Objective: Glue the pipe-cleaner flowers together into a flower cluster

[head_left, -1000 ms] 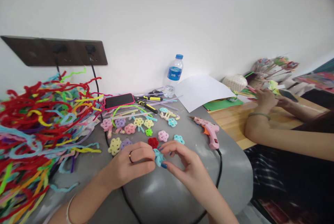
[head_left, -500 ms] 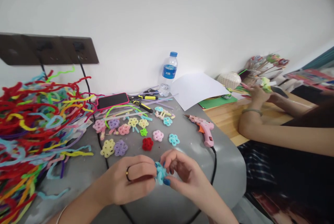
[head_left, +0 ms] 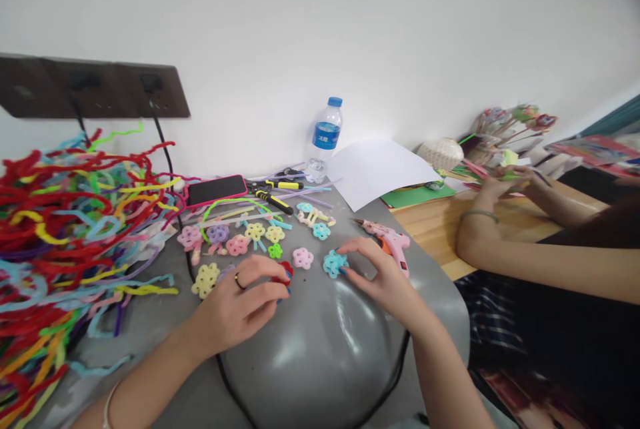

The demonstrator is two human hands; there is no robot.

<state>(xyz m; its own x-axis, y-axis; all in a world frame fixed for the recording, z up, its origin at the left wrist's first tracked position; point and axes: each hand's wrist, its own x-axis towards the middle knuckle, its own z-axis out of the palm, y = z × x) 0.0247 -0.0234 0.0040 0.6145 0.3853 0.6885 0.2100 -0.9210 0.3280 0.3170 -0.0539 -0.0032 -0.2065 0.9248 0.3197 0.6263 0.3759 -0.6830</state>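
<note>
My right hand (head_left: pixel 377 275) has thumb and finger at the right edge of a light-blue pipe-cleaner flower (head_left: pixel 334 263) on the grey table. It seems to lie over the blue flower that was there. My left hand (head_left: pixel 250 295) hovers to its left with fingers loosely apart and nothing in them. Its fingertips partly cover a red flower (head_left: pixel 287 272); I cannot tell whether they touch. Above it lie a pale pink flower (head_left: pixel 303 258) and a small green one (head_left: pixel 275 251). A yellow flower (head_left: pixel 205 280) sits by my left wrist, with a purple one partly hidden.
Loose pipe cleaners (head_left: pixel 90 229) heap at the left. A phone (head_left: pixel 217 191), yellow-black pliers (head_left: pixel 273 201) and a water bottle (head_left: pixel 326 135) stand or lie at the back. A pink glue gun (head_left: pixel 395 245) with a black cord is at right. Another person's hands (head_left: pixel 505 182) work beyond.
My right hand has moved forward and right, bringing the blue flower onto the other blue one. My left hand has let go and moved up and left beside the red flower.
</note>
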